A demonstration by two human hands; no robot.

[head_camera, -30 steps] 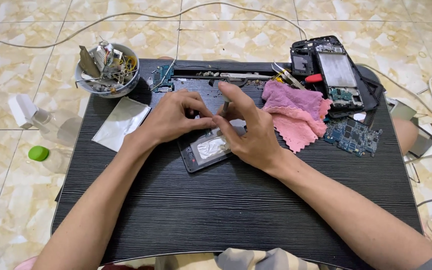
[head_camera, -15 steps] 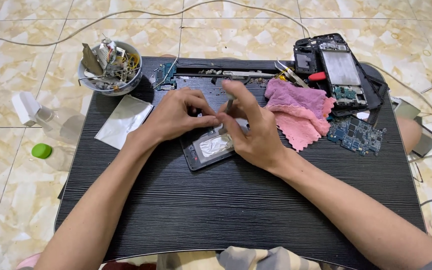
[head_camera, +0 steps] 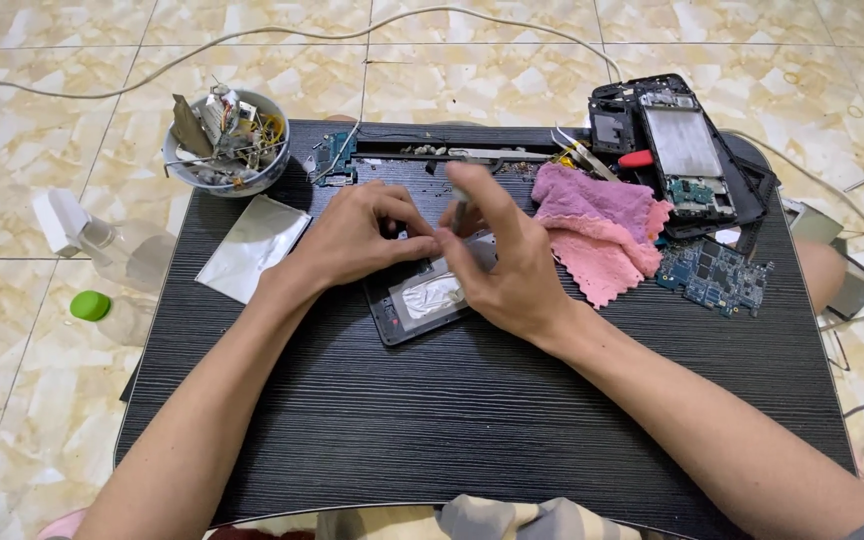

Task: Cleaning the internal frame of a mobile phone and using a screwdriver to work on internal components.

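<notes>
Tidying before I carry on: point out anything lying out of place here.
A green cap lies on the floor tiles left of the table, apart from the clear bottle lying on its side. Both hands rest on the opened phone.

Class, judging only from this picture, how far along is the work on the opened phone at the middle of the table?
Done: the opened phone lies with its back off and silvery insides bare; a blue circuit board sits apart by the pink cloth. In hand: the left hand steadies the phone's upper edge while the right hand works a slim tool at it. Left: boards and frames lie separate, nothing closed.
</notes>
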